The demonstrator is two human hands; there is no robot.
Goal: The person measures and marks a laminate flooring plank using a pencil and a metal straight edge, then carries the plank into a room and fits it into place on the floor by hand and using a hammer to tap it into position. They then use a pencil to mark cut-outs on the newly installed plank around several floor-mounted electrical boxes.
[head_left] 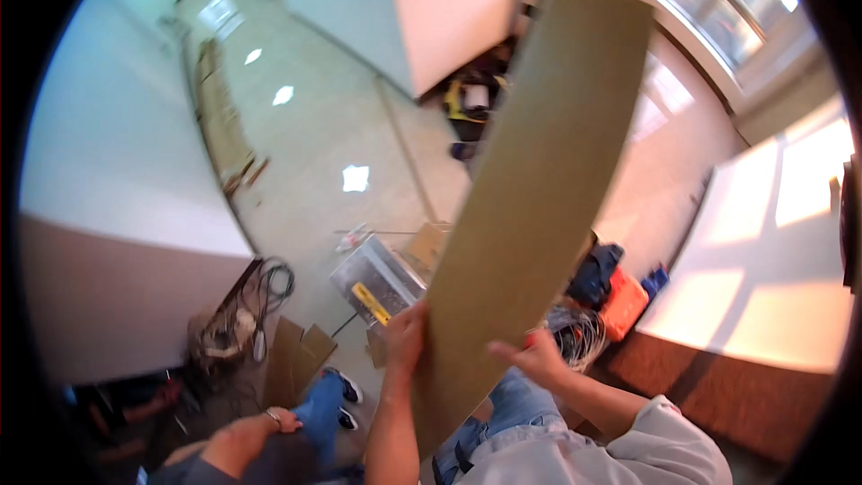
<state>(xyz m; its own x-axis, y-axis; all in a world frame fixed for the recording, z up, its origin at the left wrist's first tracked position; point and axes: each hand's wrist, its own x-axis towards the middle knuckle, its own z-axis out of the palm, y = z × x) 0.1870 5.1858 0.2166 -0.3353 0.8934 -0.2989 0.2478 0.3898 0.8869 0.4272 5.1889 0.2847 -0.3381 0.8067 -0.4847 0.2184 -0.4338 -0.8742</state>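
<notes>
Lengthwise, the plain brown board (pixel 539 171) slants up and right; the left hand (pixel 406 339) clasps one edge, the right hand (pixel 540 363) meets the other, grip unclear.

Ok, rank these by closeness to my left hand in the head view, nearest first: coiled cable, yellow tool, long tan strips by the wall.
1. Yellow tool: just beyond the left hand, slightly leftward.
2. Coiled cable: farther left.
3. Long tan strips: far ahead, upper left.
</notes>
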